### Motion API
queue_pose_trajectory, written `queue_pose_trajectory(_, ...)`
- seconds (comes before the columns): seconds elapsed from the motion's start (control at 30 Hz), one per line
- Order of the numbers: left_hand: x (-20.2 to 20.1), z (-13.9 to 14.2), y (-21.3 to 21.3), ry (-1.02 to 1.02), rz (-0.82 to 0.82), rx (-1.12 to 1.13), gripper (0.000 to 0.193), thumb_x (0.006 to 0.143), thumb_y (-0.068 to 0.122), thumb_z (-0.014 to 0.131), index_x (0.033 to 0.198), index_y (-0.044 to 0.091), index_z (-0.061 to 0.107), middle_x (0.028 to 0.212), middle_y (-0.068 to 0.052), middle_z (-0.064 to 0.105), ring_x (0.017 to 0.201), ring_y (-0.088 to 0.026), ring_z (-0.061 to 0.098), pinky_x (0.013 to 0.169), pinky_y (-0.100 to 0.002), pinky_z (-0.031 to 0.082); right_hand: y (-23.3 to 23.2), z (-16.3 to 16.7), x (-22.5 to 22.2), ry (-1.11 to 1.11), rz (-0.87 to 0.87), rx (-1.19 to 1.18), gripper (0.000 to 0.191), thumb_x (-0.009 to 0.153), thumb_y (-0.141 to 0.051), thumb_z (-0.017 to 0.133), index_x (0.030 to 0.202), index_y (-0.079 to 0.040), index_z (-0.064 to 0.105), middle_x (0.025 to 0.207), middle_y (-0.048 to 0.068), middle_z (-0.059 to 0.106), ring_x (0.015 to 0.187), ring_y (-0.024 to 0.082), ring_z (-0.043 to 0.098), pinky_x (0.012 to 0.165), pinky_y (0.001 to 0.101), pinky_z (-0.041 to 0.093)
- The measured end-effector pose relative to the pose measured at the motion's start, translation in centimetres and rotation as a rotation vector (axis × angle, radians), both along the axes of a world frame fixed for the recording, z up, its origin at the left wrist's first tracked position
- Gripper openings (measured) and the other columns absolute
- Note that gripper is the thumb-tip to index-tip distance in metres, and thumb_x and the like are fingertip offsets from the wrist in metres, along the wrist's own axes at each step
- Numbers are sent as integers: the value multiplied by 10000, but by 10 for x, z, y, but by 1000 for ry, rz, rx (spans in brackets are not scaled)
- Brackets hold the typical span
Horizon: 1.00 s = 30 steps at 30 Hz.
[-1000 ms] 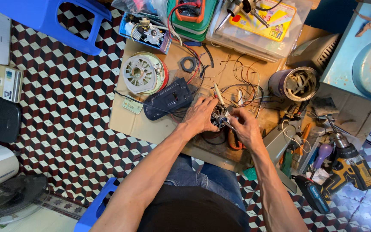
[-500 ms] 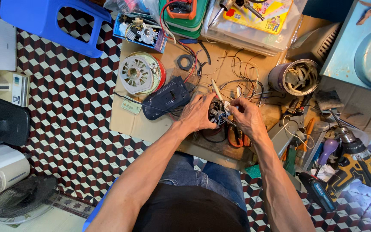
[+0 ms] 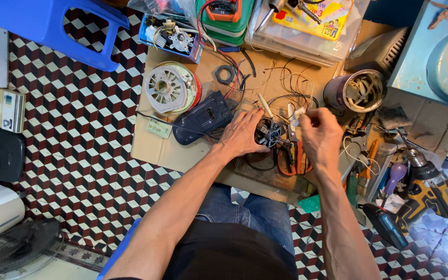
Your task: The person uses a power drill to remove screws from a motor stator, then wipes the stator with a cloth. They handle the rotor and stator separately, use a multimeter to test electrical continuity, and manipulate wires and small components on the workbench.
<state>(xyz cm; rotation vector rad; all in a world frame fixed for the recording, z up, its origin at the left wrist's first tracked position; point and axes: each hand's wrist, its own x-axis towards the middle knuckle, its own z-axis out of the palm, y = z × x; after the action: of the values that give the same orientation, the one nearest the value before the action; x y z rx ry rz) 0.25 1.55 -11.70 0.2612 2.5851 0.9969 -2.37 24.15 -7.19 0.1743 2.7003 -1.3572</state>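
On the cardboard sheet [image 3: 182, 150] before me, my left hand [image 3: 242, 136] is lying flat against the small motor [image 3: 269, 132], steadying it, while my right hand [image 3: 318, 134] is pinching a thin white wire end [image 3: 297, 113]. Dense and stiff, the motor seems best held by its body, the wires being delicate. Checkered floor tiles [image 3: 68, 135] are surrounding me.

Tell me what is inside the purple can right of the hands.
The purple can stands open at the top and holds a tangle of pale and dark wires. Whatever lies beneath the tangle, down to the bottom, is covered.
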Motion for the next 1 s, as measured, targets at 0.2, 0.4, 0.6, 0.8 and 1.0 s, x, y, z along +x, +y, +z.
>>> queue_pose_trajectory(0.2, -3, -8, -4, -3, -104, -76, 1117, 571, 259, 963, 1491, 72, 358, 1486, -162, 469, 1348, -370, 449, 1082, -474, 430, 14, -35, 41, -248, -302, -326, 180, 943, -140, 731, 983, 23, 667, 842, 34, 735, 737, 93, 674, 672, 238, 529)
queue_pose_trajectory(0.4, -3, -5, -4, -14, -101, -69, 1111, 550, 210, 965, 1479, 92, 368, 1462, -118, 501, 1347, -334, 463, 1077, -467, 440, -37, -72, 70, -237, -316, -375, 184, 950, -90, 683, 1098, 17, 702, 840, 36, 666, 715, 88, 587, 626, 232, 471)
queue_pose_trajectory(0.6, -7, -4, -2, -34, -92, -103, 1045, 548, 193, 941, 1444, 90, 414, 1401, -102, 545, 1303, -325, 499, 1049, -450, 460, -65, -59, 102, -137, -410, -480, 205, 961, -117, 665, 1104, 27, 693, 901, 10, 702, 806, 68, 622, 730, 229, 511)
queue_pose_trajectory(0.8, -4, -16, -2, 77, -74, -116, 876, 659, 99, 823, 1453, 82, 452, 1380, -99, 592, 1287, -319, 538, 1043, -436, 484, -96, -43, 102, -149, -504, -333, 259, 956, -185, 738, 1059, 30, 636, 869, 55, 669, 777, 103, 613, 705, 254, 512)
queue_pose_trajectory(1.0, -4, -18, -4, 50, -77, -78, 855, 647, 106, 826, 1416, 67, 453, 1334, -120, 591, 1252, -337, 533, 1014, -455, 470, -105, -23, 101, 10, -376, -154, 140, 953, -107, 729, 1017, 1, 668, 847, 88, 624, 718, 165, 579, 667, 305, 509)
